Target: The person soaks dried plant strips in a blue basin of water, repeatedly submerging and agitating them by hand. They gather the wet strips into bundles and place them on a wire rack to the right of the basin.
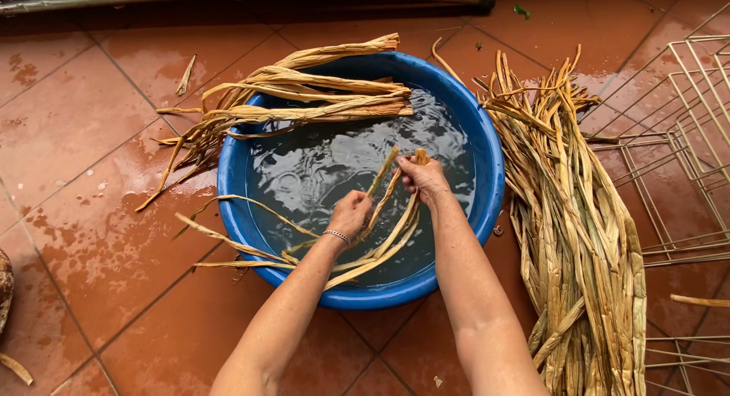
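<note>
Left hand [350,212] closed around the middle of a few dried leaf strips [380,236], right hand [424,177] pinching their far ends, so the strands run taut between the two grips just over the water; their loose tails trail left over the near rim of the blue basin [487,175], which sits on the wet tiled floor [91,122]; another bundle [319,92] rests across the far rim, half dipped, apparently soaking; a big dry pile [578,236] lies right of the basin, within reach; wire rack [684,137] further right.

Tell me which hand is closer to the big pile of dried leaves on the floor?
Right. The right hand is over the basin nearer the pile of dried leaves; the left hand is further away.
</note>
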